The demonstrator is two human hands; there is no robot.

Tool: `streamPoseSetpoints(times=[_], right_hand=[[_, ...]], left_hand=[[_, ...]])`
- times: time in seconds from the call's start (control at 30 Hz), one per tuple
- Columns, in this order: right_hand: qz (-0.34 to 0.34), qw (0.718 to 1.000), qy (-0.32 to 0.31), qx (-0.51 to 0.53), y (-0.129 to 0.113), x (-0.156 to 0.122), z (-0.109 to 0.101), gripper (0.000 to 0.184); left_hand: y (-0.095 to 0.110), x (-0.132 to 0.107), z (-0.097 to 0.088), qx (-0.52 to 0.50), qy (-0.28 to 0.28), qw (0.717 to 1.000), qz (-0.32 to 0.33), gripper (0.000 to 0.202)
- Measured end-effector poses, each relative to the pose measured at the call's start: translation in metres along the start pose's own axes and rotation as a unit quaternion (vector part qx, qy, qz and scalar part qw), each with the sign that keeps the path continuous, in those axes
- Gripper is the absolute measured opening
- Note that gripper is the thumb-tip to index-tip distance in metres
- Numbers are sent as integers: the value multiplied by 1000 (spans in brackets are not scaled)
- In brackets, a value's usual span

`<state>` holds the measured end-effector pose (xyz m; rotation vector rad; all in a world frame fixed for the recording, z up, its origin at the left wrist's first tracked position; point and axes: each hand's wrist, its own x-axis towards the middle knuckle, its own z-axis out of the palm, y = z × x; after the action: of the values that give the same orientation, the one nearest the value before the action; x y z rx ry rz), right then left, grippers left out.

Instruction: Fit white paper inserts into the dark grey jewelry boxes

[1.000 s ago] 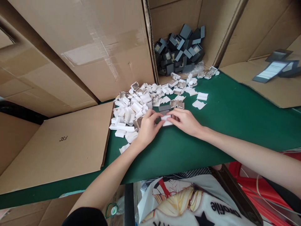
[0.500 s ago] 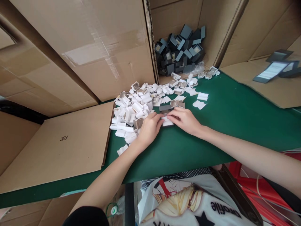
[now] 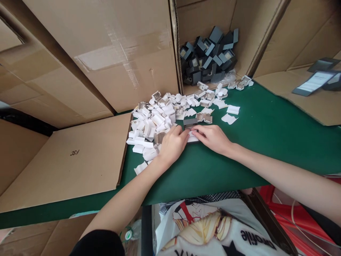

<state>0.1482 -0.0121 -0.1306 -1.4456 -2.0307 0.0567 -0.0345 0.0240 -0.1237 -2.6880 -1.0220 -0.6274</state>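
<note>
A small dark grey box (image 3: 190, 122) lies open on the table with its lid toward the far side. In its near half is a white folded paper insert (image 3: 193, 138). My left hand (image 3: 174, 143) is at the left of the box, fingers bent and pinched down on the insert. From the right, my right hand (image 3: 214, 138) pinches at the same insert with thumb and forefinger. The fingertips of both hands nearly meet there and partly cover the box. Left of my left hand lies a heap of white folded paper inserts (image 3: 159, 118).
The green table (image 3: 261, 142) carries loose inserts further back. Behind them an open carton (image 3: 206, 14) holds a pile of dark grey boxes (image 3: 210, 57). More grey boxes (image 3: 314, 82) rest on a cardboard flap at right. Another flap (image 3: 66, 170) covers the table's left side.
The view has shifted slightly, so the scene sits a little further right. Both hands stay at the open box, and my left hand's fingers have moved further over the insert.
</note>
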Motion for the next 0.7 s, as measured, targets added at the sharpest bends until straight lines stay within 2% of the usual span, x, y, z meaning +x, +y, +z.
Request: streamPoseSetpoints(times=[0.17, 0.4, 0.7], right_hand=[[10, 998, -44, -40, 1, 1, 1, 32], [-3, 999, -47, 1, 6, 9, 2, 33], [48, 987, -41, -146, -7, 10, 2, 34]], left_hand=[[4, 1, -2, 33, -24, 999, -23, 38], [7, 2, -2, 50, -67, 996, -40, 42], [8, 2, -4, 46, -67, 996, -46, 41]])
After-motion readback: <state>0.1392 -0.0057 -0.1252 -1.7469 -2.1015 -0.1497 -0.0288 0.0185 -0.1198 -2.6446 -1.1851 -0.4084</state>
